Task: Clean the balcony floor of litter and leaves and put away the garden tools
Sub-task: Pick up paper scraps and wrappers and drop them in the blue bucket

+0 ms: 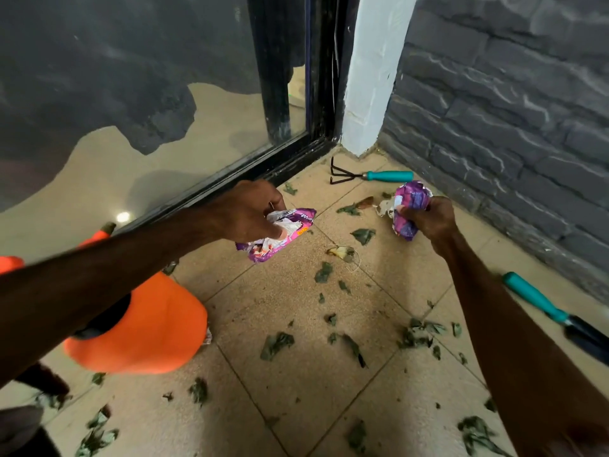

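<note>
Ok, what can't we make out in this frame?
Head view only.
Orange container: left forearm crosses it, type unclear.
Right-side teal-handled tool: blade blurred, cut by right edge.
Print on flat wrapper and crumpled wrapper: creased, covered by left hand and right hand.
Room behind glass: masked by reflections.

your left hand (245, 209) pinches a flat wrapper (286, 237), purple. your right hand (428, 221) grips a crumpled wrapper (412, 202), also purple. rake (369, 175) lies on the floor (296, 384) in the corner by the door (283, 153). trowel (543, 308) lies near the wall (494, 110), right of your right arm. leaves (276, 345) scattered over the tiles. orange container (148, 331) sits under your left arm.
</note>
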